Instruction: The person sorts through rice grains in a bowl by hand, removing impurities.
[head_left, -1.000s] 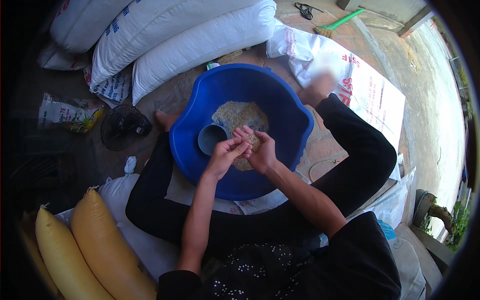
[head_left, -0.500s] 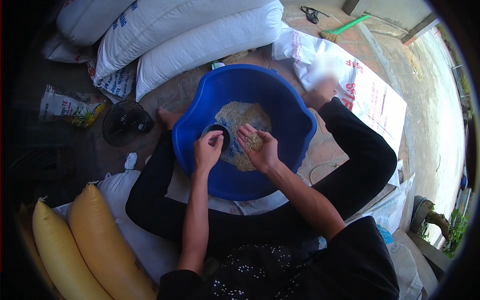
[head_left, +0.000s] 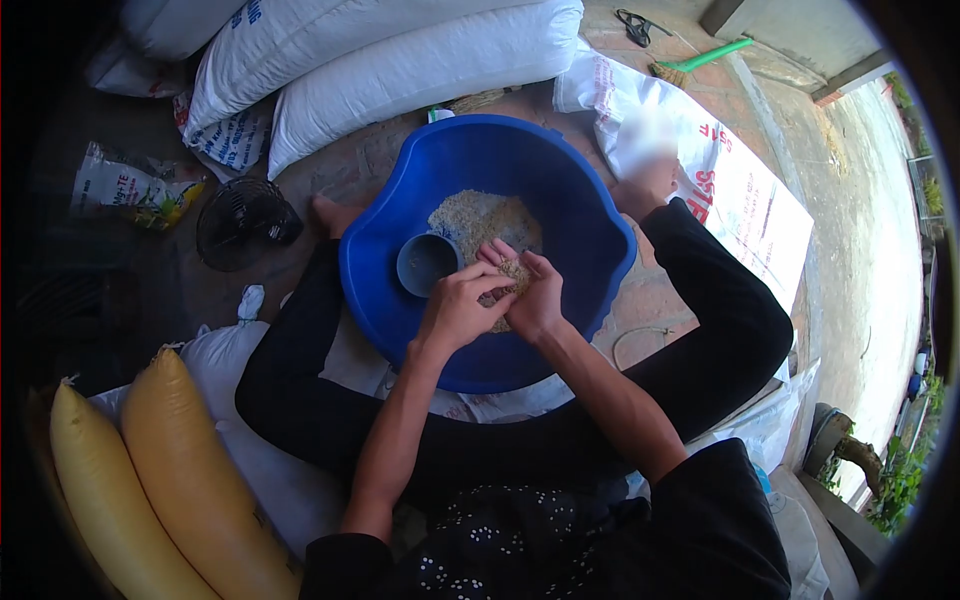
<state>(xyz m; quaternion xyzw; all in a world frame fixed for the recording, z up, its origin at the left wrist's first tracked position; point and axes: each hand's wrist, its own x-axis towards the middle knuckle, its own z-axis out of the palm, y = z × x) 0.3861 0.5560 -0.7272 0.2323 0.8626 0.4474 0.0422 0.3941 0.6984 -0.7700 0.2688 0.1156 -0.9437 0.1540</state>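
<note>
A heap of pale grain lies in the bottom of a large blue basin. Over it, my right hand is cupped palm up, holding a small pile of grain. My left hand reaches across with its thumb and fingers drawn into a pinch at that pile. Whatever is between those fingertips is too small to make out. Just left of my hands, a small grey bowl sits inside the basin, its inside dark.
My legs bend around the basin. Stuffed white sacks lie behind it, and yellow sacks stand at lower left. A black fan-like object and a plastic packet are on the floor at left. A green-handled broom lies at upper right.
My left hand has moved right, from above the grey bowl to the grain in my right palm. The bowl now shows more fully. My right hand stays cupped and has shifted slightly right.
</note>
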